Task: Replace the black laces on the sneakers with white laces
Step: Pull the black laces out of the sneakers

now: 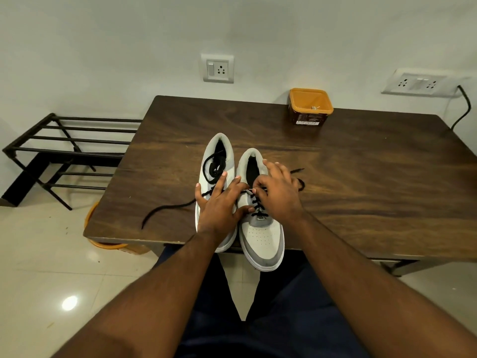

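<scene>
Two white and grey sneakers stand side by side at the front edge of a dark wooden table, toes towards me. The left sneaker has a loose black lace coiled in its opening and trailing left over the table. My left hand lies flat across this shoe with fingers spread, its thumb touching the right sneaker. My right hand sits over the right sneaker's black lacing, fingers curled and pinching the lace near the upper eyelets. A lace end trails right of that hand.
An open orange tub with small items inside stands at the table's back. A black metal rack stands left of the table on the tiled floor. An orange round object sits under the table's left corner. Wall sockets and a cable are behind.
</scene>
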A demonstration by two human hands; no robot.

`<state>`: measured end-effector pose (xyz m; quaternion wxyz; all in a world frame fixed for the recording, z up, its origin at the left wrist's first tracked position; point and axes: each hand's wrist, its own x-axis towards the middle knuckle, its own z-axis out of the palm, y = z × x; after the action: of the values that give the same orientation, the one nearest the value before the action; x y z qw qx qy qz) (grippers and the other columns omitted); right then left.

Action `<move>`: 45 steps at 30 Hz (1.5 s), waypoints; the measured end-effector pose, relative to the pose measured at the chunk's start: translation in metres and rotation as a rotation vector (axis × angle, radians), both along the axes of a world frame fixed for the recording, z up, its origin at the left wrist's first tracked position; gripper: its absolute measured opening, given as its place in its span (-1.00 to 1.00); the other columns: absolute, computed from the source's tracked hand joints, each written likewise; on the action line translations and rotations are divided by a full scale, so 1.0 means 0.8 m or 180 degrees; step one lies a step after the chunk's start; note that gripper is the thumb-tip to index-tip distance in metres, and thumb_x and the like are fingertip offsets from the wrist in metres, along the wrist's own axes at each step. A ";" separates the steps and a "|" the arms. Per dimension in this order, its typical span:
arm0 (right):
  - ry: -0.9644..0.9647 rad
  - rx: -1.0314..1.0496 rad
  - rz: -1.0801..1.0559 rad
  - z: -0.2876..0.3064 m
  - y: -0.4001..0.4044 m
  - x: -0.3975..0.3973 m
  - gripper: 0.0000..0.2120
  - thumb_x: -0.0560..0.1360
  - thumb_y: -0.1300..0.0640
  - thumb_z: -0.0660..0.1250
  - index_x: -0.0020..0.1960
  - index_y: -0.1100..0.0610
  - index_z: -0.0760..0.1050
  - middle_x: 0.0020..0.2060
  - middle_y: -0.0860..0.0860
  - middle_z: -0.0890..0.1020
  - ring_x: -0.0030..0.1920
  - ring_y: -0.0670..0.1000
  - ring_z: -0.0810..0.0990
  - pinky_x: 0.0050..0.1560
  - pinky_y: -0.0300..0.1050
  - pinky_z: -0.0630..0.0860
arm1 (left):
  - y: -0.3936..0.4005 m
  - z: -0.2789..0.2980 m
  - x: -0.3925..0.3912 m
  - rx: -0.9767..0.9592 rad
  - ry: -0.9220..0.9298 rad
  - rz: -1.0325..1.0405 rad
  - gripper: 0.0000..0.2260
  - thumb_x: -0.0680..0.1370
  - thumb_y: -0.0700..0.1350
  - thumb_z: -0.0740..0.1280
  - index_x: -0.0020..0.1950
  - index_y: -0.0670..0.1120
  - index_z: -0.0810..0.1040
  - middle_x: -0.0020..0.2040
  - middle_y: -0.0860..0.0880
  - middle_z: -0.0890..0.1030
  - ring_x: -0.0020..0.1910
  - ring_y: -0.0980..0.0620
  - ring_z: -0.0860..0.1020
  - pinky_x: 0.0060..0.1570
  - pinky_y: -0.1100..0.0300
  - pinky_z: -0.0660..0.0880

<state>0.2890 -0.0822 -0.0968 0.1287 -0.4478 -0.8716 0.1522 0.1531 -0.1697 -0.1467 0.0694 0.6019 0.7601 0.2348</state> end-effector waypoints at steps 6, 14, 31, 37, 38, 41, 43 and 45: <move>-0.0123 0.0109 0.0112 -0.003 -0.003 0.012 -0.84 0.60 0.01 0.21 0.11 -0.02 0.52 0.56 -0.05 0.10 0.54 0.08 0.00 0.41 0.24 0.09 | 0.000 -0.001 -0.001 0.0113 -0.0025 -0.0037 -0.54 0.50 0.28 0.26 0.36 0.20 0.36 0.52 0.18 0.29 0.58 0.13 -0.07 0.38 -0.31 -0.27; 0.0371 0.0342 -0.0228 0.008 0.000 0.021 -0.90 0.58 0.12 0.21 -0.02 0.05 0.50 0.50 -0.03 0.26 0.43 0.08 0.22 0.32 0.16 0.22 | -0.001 -0.004 -0.001 0.0159 -0.0011 -0.0030 -0.56 0.50 0.29 0.26 0.33 0.20 0.37 0.51 0.18 0.31 0.58 0.14 -0.06 0.38 -0.31 -0.27; 0.0248 0.0109 0.0076 -0.021 0.000 0.013 -0.82 0.56 0.07 0.29 0.12 -0.06 0.60 0.51 -0.06 0.24 0.51 0.07 0.08 0.37 0.17 0.13 | 0.000 -0.006 0.000 0.0184 0.0082 0.0040 -0.56 0.50 0.29 0.28 0.35 0.21 0.38 0.50 0.18 0.33 0.58 0.11 -0.01 0.39 -0.33 -0.22; 0.1227 0.0370 -0.0393 -0.012 0.017 0.030 -0.92 0.54 0.17 0.29 -0.05 0.08 0.56 0.38 0.03 0.42 0.34 0.09 0.35 0.24 0.05 0.29 | 0.001 -0.007 -0.002 0.0240 0.0049 0.0018 -0.58 0.49 0.29 0.30 0.30 0.21 0.39 0.49 0.17 0.34 0.58 0.11 0.01 0.39 -0.34 -0.21; 0.1616 0.0354 -0.0750 -0.011 0.026 0.039 -0.92 0.54 0.21 0.28 -0.05 0.12 0.56 0.34 0.09 0.44 0.30 0.11 0.40 0.25 0.03 0.33 | 0.002 -0.008 -0.002 0.0244 0.0041 0.0020 -0.58 0.49 0.29 0.30 0.30 0.21 0.38 0.49 0.17 0.34 0.58 0.11 0.01 0.39 -0.34 -0.21; 0.2172 0.0150 -0.1742 -0.009 0.049 0.070 -0.91 0.53 0.26 0.30 -0.04 0.16 0.57 0.26 0.16 0.47 0.29 0.16 0.44 0.33 0.08 0.35 | 0.001 -0.006 -0.001 0.0219 0.0022 0.0016 -0.57 0.49 0.30 0.29 0.31 0.20 0.39 0.50 0.17 0.33 0.58 0.10 0.00 0.39 -0.34 -0.21; 0.1884 -0.0011 -0.1834 -0.011 0.047 0.076 -0.89 0.53 0.22 0.34 0.04 0.13 0.58 0.34 0.13 0.41 0.36 0.15 0.38 0.37 0.02 0.30 | 0.001 -0.006 0.000 0.0202 0.0018 0.0009 -0.57 0.50 0.29 0.29 0.31 0.20 0.38 0.50 0.17 0.33 0.58 0.10 -0.01 0.38 -0.35 -0.22; 0.1590 0.0003 -0.1374 -0.010 0.032 0.067 -0.75 0.51 0.18 0.37 0.19 0.07 0.56 0.46 0.07 0.30 0.42 0.13 0.28 0.37 0.01 0.26 | 0.001 -0.005 0.000 0.0177 0.0021 0.0006 -0.58 0.50 0.29 0.29 0.32 0.21 0.38 0.50 0.17 0.32 0.58 0.11 -0.02 0.39 -0.34 -0.22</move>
<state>0.3423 -0.0566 -0.1051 0.3681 -0.5710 -0.6981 0.2261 0.1535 -0.1689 -0.1510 0.0499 0.6037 0.7541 0.2540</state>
